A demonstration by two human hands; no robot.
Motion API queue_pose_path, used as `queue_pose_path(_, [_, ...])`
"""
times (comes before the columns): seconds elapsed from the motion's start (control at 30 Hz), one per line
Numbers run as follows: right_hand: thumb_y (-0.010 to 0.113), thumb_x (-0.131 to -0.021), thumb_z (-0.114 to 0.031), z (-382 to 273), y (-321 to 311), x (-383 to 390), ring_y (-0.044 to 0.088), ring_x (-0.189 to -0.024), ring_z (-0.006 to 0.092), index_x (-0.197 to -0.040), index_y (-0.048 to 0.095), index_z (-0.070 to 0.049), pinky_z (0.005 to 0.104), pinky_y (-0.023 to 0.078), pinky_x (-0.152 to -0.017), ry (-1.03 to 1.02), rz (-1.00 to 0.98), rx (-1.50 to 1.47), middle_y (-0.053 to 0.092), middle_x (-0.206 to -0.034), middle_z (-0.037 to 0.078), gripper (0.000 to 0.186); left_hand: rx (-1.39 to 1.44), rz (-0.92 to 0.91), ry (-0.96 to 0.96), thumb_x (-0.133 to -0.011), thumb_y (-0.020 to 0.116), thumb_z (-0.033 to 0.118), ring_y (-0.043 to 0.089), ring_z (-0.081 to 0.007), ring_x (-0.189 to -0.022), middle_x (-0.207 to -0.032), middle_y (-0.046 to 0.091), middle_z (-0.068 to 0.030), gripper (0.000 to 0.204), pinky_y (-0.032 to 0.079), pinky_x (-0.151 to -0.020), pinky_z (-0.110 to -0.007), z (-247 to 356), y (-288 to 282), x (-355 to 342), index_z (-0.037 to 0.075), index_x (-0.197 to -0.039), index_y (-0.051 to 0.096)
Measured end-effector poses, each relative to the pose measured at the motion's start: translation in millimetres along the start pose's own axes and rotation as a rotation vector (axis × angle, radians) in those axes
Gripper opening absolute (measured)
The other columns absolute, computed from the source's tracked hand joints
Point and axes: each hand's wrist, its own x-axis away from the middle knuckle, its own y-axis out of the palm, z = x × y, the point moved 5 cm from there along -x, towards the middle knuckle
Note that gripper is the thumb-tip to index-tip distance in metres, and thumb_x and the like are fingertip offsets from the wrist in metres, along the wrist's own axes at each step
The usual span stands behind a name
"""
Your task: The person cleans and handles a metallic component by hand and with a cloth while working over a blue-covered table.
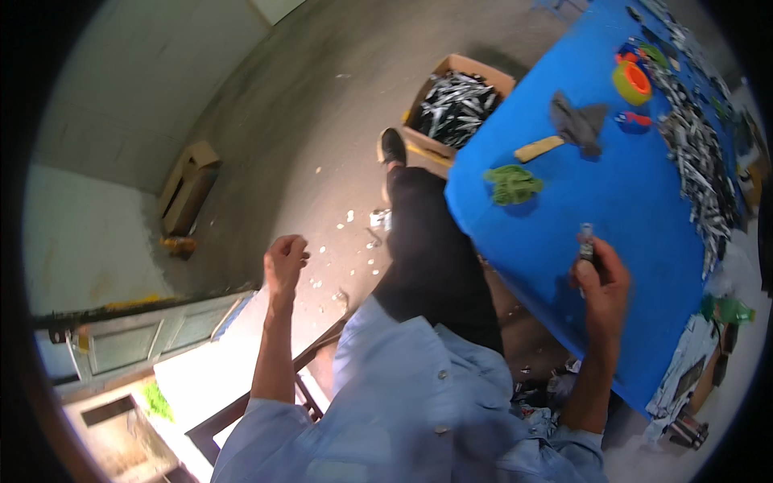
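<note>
My right hand (602,282) is raised over the near part of the blue-covered table (547,266). Its thumb and fingers pinch a small, narrow silver-and-dark metal piece (587,248) with a pale tip pointing away from me; its exact kind is too small to tell. Out to the left, my left hand (287,262) hangs in the air above the floor, fingers curled in, with nothing seen in them. A crumpled green cloth (513,185) lies on the table beyond my right hand. Past it are a yellow strip (539,149) and a grey cloth (578,122).
Many silver and black metal pieces (699,165) lie heaped along the table's right side. Rolls of yellow-and-orange tape (632,83) stand farther back. A cardboard box (506,80) full of similar pieces sits on the floor by the table. Another cardboard box (189,189) rests near the left wall.
</note>
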Motion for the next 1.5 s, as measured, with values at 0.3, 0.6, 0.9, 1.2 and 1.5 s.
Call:
queue_pose_path(0.3, [0.072,-0.095,-0.001,1,-35,-24,0.063,-0.101,0.0134,-0.134,0.069,0.001,0.0281,0.053,-0.09,-0.187,-0.093,-0.042,0.068,-0.114,0.006,0.039,-0.015,-0.08,0.273,-0.103,0.07,0.023,0.068,-0.0133,-0.073,-0.089,0.073,-0.0075,0.027,0.055,-0.065,-0.028,87,49,12,-0.004,-0.107,0.073])
queue_pose_path(0.6, [0.076,-0.097,-0.001,0,-71,-44,0.061,-0.102,0.0087,-0.137,0.068,0.002,0.024,0.052,-0.088,-0.191,-0.115,-0.23,0.068,-0.115,0.002,0.041,-0.095,-0.213,0.525,-0.103,0.069,0.014,0.067,-0.0119,-0.076,-0.085,0.071,-0.0047,0.019,0.054,-0.07,-0.027,193,135,63,-0.003,-0.11,0.073])
queue_pose_path(0.9, [0.075,-0.095,-0.006,16,-100,-74,0.068,-0.114,0.0165,-0.132,0.073,-0.009,0.0324,0.056,-0.099,-0.242,-0.024,-0.067,0.072,-0.121,0.006,0.037,-0.16,-0.385,0.715,-0.098,0.073,0.009,0.072,-0.0143,-0.081,-0.097,0.076,-0.0091,0.018,0.058,-0.066,-0.027,251,223,121,0.0,-0.113,0.075])
queue_pose_path(1.2, [0.077,-0.091,-0.008,26,-96,-81,0.072,-0.098,0.0362,-0.119,0.073,-0.004,0.0423,0.059,-0.083,-0.44,0.081,0.194,0.073,-0.111,0.018,0.029,-0.138,-0.577,0.873,-0.097,0.076,0.002,0.071,-0.0122,-0.079,-0.098,0.076,-0.0093,0.015,0.056,-0.07,-0.025,276,318,187,-0.003,-0.111,0.075])
queue_pose_path(1.5, [0.075,-0.091,-0.007,25,-96,-74,0.073,-0.097,0.0387,-0.122,0.07,-0.003,0.0436,0.06,-0.079,-0.557,0.169,0.299,0.073,-0.113,0.019,0.032,-0.025,-0.625,0.65,-0.102,0.075,0.013,0.065,-0.0061,-0.077,-0.092,0.075,-0.003,0.016,0.051,-0.067,-0.022,277,361,189,-0.001,-0.109,0.077])
